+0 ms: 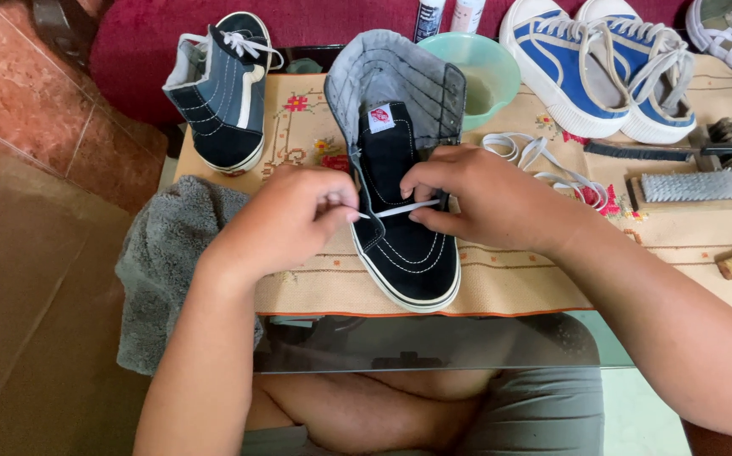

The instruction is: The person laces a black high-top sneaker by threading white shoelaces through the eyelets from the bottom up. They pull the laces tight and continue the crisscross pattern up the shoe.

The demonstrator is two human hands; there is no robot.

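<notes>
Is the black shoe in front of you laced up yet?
Barely: only one white lace span crosses the black shoe; upper eyelets look empty, tongue open.

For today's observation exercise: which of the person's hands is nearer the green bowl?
Right. The right hand sits just below the green bowl, at the shoe's eyelets; the left hand is farther left, holding the lace.

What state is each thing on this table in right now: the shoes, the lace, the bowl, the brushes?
Black shoe: upright, tongue pulled open, barely laced.
Lace: pinched by left hand and right hand.
Second shoe: laced, tilted.
Blue shoes: laced.
Bowl: upright, contents unclear.
Brush: bristles up.
Towel: crumpled.
</notes>
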